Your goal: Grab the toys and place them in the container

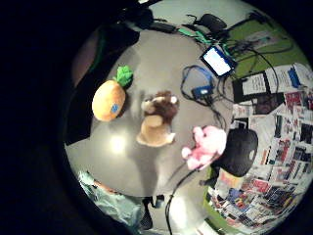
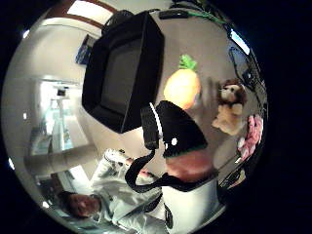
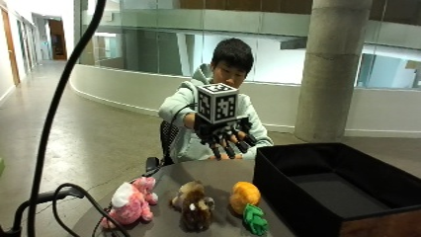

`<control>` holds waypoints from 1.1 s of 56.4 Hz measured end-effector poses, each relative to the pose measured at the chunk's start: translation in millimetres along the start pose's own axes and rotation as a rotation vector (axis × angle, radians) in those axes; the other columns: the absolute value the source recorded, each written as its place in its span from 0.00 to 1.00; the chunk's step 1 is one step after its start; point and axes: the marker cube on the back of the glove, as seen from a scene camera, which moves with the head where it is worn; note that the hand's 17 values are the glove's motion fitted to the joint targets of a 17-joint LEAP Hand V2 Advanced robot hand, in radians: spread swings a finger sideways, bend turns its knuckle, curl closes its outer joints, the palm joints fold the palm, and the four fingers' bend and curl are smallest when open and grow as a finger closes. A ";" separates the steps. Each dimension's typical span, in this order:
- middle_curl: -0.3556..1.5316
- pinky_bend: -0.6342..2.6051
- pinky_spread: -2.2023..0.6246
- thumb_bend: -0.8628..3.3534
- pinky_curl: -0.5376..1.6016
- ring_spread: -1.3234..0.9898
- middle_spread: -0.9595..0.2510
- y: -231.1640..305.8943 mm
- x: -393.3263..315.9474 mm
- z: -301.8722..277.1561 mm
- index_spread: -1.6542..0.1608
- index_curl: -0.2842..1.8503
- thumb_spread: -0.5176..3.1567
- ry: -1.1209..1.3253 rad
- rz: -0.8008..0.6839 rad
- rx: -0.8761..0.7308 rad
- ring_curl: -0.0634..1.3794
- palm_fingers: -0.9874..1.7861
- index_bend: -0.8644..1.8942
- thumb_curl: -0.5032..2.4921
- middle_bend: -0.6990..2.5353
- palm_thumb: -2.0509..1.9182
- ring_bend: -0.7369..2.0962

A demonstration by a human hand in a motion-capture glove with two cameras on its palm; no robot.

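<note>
Altogether three toys [image 3: 190, 205], one container [image 3: 342, 190], hand [image 3: 227, 136] above.

No legible text

Printed sheets [image 1: 274, 147] beside the table [image 1: 122, 161] carry print too small to read; nothing else bears writing.

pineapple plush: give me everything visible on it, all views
The pineapple plush is a soft orange oval body with a green fabric leaf crown and a small blue patch on one side. It lies on its side on the grey table, between the brown stuffed animal and the black container. Nothing grips it; the gloved right hand is raised above the table.
</note>
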 end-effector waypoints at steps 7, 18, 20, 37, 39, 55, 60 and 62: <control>0.37 0.49 0.77 0.20 0.40 0.54 0.79 -12.3 -15.5 29.4 0.78 0.24 0.54 0.008 0.004 -0.067 0.18 0.26 0.34 0.25 0.26 0.52 0.40; 0.35 0.48 0.78 0.20 0.40 0.54 0.79 -28.4 -24.0 73.8 0.78 0.22 0.53 -0.003 -0.003 -0.131 0.19 0.26 0.34 0.26 0.26 0.52 0.38; 0.35 0.48 0.78 0.20 0.40 0.54 0.79 -30.8 -25.7 82.4 0.78 0.22 0.53 -0.007 -0.004 -0.139 0.19 0.26 0.34 0.26 0.26 0.52 0.37; 0.32 0.54 0.78 0.22 0.42 0.56 0.81 -33.9 -34.0 150.3 0.77 0.21 0.54 0.028 -0.032 -0.131 0.25 0.38 0.37 0.27 0.24 0.57 0.47; 0.31 0.55 0.76 0.23 0.43 0.56 0.82 -34.5 -33.3 151.8 0.77 0.22 0.55 0.022 -0.030 -0.109 0.26 0.43 0.39 0.28 0.24 0.59 0.50; 0.34 0.53 0.66 0.27 0.42 0.46 0.72 -35.8 -35.3 144.6 0.79 0.25 0.51 -0.104 -0.013 -0.094 0.35 0.69 0.39 0.35 0.33 0.71 0.65; 0.37 0.51 0.65 0.27 0.42 0.45 0.67 -33.2 -38.9 140.2 0.78 0.26 0.47 -0.091 -0.003 -0.061 0.36 0.75 0.42 0.37 0.38 0.72 0.65; 0.39 0.50 0.65 0.26 0.42 0.45 0.66 -30.6 -41.0 139.0 0.77 0.28 0.45 -0.092 -0.001 -0.071 0.37 0.77 0.44 0.38 0.40 0.72 0.65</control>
